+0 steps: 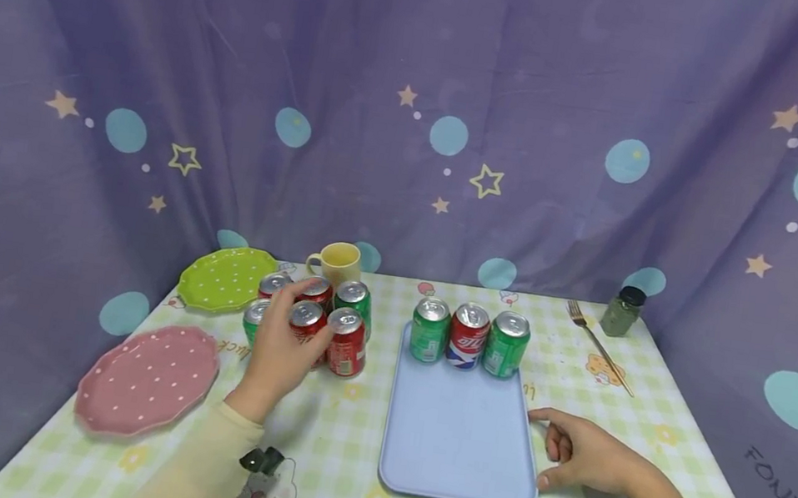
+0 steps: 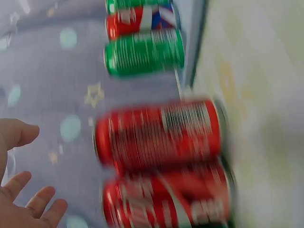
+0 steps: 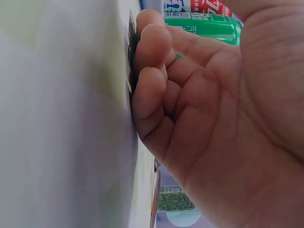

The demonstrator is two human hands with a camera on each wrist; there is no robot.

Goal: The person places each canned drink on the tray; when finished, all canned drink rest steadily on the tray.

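Note:
My left hand (image 1: pixel 282 351) is above a cluster of several soda cans, fingers spread, holding nothing. Nearest its thumb stands a red soda can (image 1: pixel 347 343), seen blurred in the left wrist view with its barcode (image 2: pixel 187 118). Other red and green cans, such as a green can (image 1: pixel 354 302), stand partly hidden behind the hand. My right hand (image 1: pixel 587 455) rests on the table with index fingertip and thumb at the right edge of a blue tray (image 1: pixel 460 442); its other fingers (image 3: pixel 151 92) are bent. Along the tray's back stand a green can (image 1: pixel 429 333), a red-and-blue can (image 1: pixel 467 338) and another green can (image 1: pixel 505 347).
A pink dotted plate (image 1: pixel 150 380) and a green dotted plate (image 1: pixel 224 281) lie on the left. Behind the cans is a yellow mug (image 1: pixel 339 262). A fork (image 1: pixel 601 347) and a dark-lidded jar (image 1: pixel 621 314) are at back right. A purple curtain (image 1: pixel 395 47) bounds the table.

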